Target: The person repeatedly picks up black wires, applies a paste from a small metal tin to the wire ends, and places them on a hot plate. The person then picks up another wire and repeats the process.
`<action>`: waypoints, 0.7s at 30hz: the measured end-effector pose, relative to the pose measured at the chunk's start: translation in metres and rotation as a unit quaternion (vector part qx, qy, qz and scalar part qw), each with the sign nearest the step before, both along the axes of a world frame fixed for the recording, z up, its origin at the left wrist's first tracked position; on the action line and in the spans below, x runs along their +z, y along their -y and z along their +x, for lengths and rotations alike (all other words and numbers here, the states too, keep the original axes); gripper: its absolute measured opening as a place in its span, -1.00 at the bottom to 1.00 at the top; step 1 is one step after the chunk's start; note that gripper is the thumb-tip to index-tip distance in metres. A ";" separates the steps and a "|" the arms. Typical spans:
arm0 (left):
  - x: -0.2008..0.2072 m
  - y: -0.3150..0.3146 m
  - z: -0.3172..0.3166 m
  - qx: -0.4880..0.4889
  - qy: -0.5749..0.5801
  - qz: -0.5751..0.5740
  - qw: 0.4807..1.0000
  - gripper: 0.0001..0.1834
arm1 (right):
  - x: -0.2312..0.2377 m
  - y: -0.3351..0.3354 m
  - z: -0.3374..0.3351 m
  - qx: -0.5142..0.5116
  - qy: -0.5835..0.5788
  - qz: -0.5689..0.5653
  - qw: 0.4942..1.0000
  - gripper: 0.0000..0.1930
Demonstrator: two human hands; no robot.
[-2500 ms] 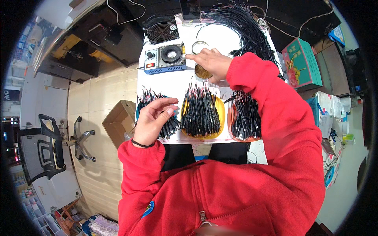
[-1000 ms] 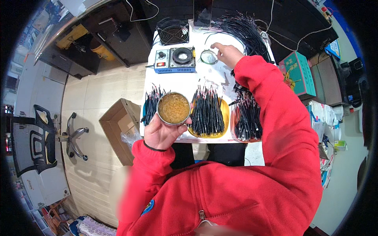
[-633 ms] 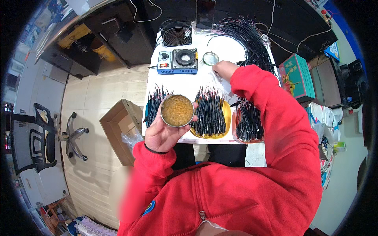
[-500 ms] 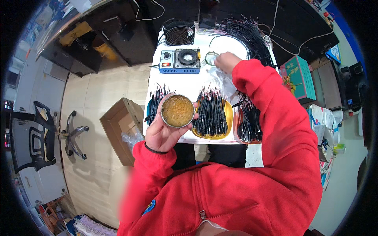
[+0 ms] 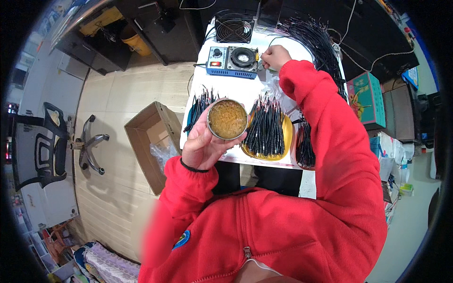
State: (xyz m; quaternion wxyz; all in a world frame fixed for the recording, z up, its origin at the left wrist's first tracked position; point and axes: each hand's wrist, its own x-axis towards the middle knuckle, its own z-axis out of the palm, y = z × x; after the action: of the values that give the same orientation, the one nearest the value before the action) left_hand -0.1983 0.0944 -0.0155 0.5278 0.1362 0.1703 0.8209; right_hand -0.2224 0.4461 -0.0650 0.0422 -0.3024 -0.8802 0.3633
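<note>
My left hand [image 5: 204,143] holds up a round metal tin [image 5: 227,119] filled with a brownish-yellow paste, lifted above the front of the white table [image 5: 258,89]. My right hand [image 5: 274,56] reaches to the far side of the table, fingers closed beside the blue box with a round pot in its top [image 5: 234,60]; what it grips is too small to tell. Below the tin, short black wires lie in bundles on a yellow plate [image 5: 286,139], with more bundles to the left [image 5: 200,104] and right [image 5: 304,144].
A small black fan [image 5: 234,29] stands behind the blue box. A big heap of black wires [image 5: 317,42] covers the table's far right. An open cardboard box [image 5: 153,141] sits on the floor at left, an office chair [image 5: 52,144] farther left, a colourful carton [image 5: 365,99] at right.
My left hand left the wire bundles and now holds the tin up. My right hand moved from the table's middle to the far edge by the blue box.
</note>
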 end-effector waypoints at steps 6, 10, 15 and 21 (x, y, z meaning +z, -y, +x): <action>0.003 0.004 0.004 0.002 -0.025 0.012 1.000 -0.13 | 0.011 -0.004 0.007 -0.021 0.008 -0.016 1.000 -0.68; 0.008 0.009 0.008 0.010 -0.026 0.023 0.999 -0.13 | 0.006 0.005 -0.003 0.012 0.070 0.026 0.997 -0.68; 0.005 0.011 0.004 0.014 -0.010 0.018 1.000 -0.09 | 0.001 0.005 -0.008 -0.021 0.036 -0.033 0.999 -0.75; 0.002 0.010 0.003 0.029 -0.039 0.010 0.999 -0.11 | 0.000 0.006 -0.008 -0.007 0.037 -0.050 0.998 -0.76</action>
State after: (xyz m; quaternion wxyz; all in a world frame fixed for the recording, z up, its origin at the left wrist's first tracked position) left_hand -0.1952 0.0847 -0.0136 0.4952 0.1677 0.1867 0.8318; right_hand -0.2308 0.4406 -0.0645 -0.0031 -0.3240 -0.8596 0.3950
